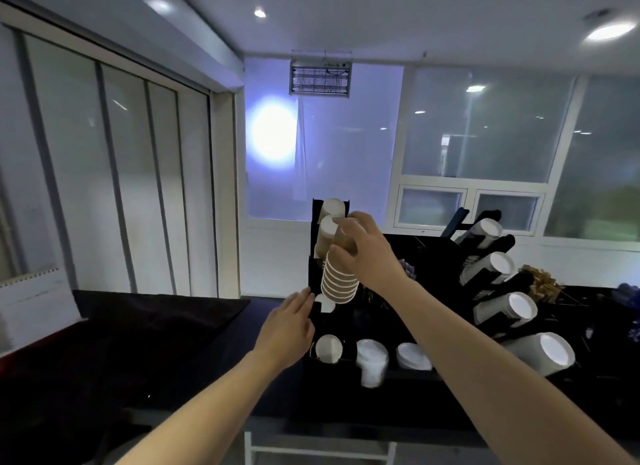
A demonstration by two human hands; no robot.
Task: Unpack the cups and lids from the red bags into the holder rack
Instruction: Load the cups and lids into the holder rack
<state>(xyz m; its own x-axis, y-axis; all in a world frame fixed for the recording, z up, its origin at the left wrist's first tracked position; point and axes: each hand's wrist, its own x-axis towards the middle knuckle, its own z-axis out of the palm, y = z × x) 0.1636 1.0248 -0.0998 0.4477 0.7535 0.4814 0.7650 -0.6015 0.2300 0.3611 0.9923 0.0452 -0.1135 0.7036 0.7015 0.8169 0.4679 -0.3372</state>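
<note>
My right hand (363,249) grips a stack of brown paper cups (339,281), rims pointing down, held in front of the left column of the black holder rack (313,378). Above the stack, two more cup stacks (331,222) sit in the rack's upper slots with white bottoms showing. My left hand (289,329) rests against the rack's left edge, fingers apart, holding nothing. In the lower row sit a cup (328,348) and white lids (372,357). No red bags are visible.
A second black rack (498,291) at the right holds several slanted stacks of white-lidded cups (550,355). A dark table (156,326) stretches to the left, with a white calendar (34,301) at its far left. Brown dried decoration (542,282) lies behind the right rack.
</note>
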